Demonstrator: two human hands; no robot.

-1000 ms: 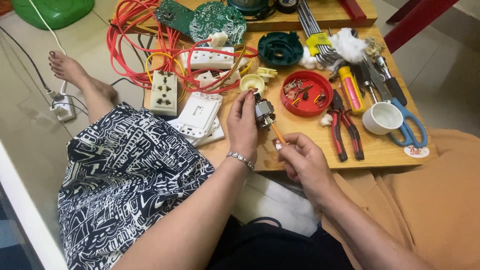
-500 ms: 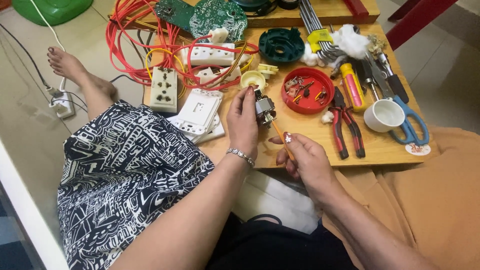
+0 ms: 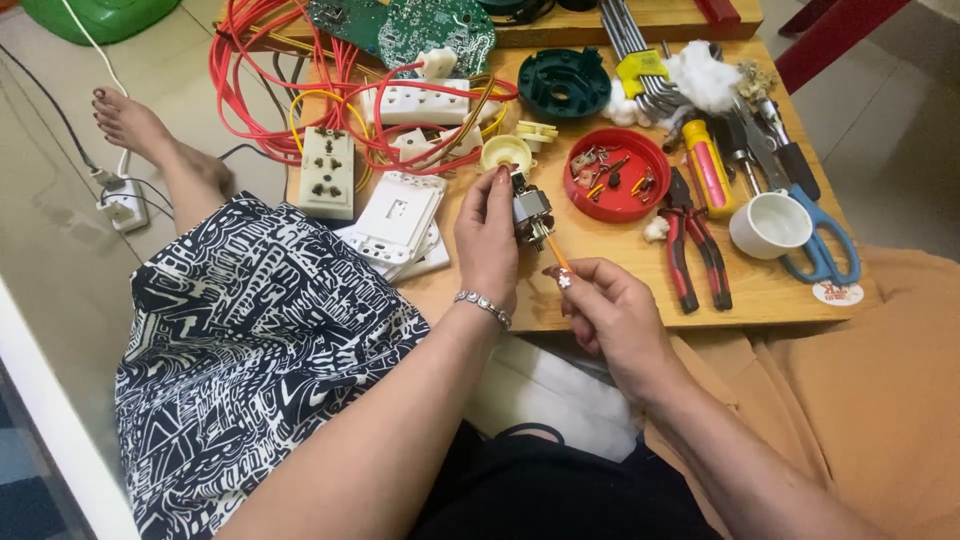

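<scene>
Two hands meet over the near edge of the wooden surface (image 3: pixel 600 300). The left hand (image 3: pixel 487 245) is closed around a small metal motor (image 3: pixel 530 213), holding it upright above the boards, thumb and fingers pinching its sides. The right hand (image 3: pixel 610 315) grips a thin orange-handled screwdriver (image 3: pixel 556 252), whose tip points up and to the left into the motor's lower end; the fingers curl tight around the handle. A beaded bracelet (image 3: pixel 484 306) circles the left wrist.

Just right of the motor sits a red round dish (image 3: pixel 655 205) with small metal parts in it. Right of that lie red-handled pliers (image 3: pixel 693 245), a yellow and pink screwdriver (image 3: pixel 708 165), a white cup (image 3: pixel 768 225) and blue-handled scissors (image 3: pixel 815 240). Left of the left hand lie white switch plates (image 3: pixel 395 215) and a cream socket (image 3: pixel 327 172). Farther off are tangled red wires (image 3: pixel 260 90), a white power strip (image 3: pixel 430 103), a dark green round part (image 3: pixel 563 83) and a green circuit board (image 3: pixel 435 25).
</scene>
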